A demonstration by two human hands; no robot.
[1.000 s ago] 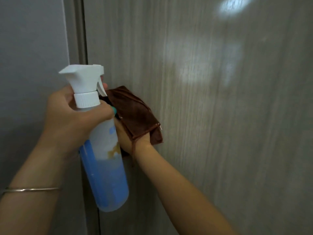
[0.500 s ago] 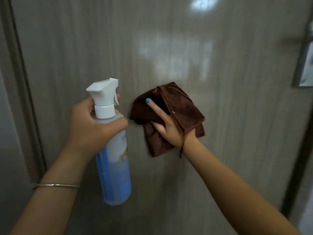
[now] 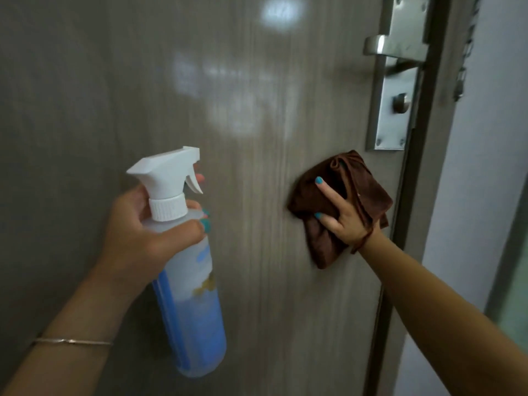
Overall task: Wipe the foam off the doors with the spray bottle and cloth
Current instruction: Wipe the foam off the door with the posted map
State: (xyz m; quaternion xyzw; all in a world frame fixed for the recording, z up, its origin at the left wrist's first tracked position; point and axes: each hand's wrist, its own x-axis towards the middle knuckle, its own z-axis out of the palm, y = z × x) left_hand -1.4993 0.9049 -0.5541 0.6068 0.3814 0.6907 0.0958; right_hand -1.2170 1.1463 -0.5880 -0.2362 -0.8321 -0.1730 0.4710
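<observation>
We see the left hand [image 3: 143, 238] gripping the upright blue plastic spray bottle [image 3: 188, 295], nozzle toward the grey wood-grain door [image 3: 257, 252]; the right hand [image 3: 343, 221] presses the brown cloth [image 3: 323, 247] flat below the steel door handle [image 3: 394, 81].

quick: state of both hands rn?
Left hand: fingers curled round the neck of the spray bottle, holding it.
Right hand: fingers straight, pressing the brown cloth flat on the door.

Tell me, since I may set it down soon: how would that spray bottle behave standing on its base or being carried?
The spray bottle, gripped at its neck by the left hand, looks tall and narrow, so it could tip if nudged. Blue liquid fills roughly its lower half, so it probably has some heft, weighted low. The smooth plastic may be slippery when wet.
</observation>
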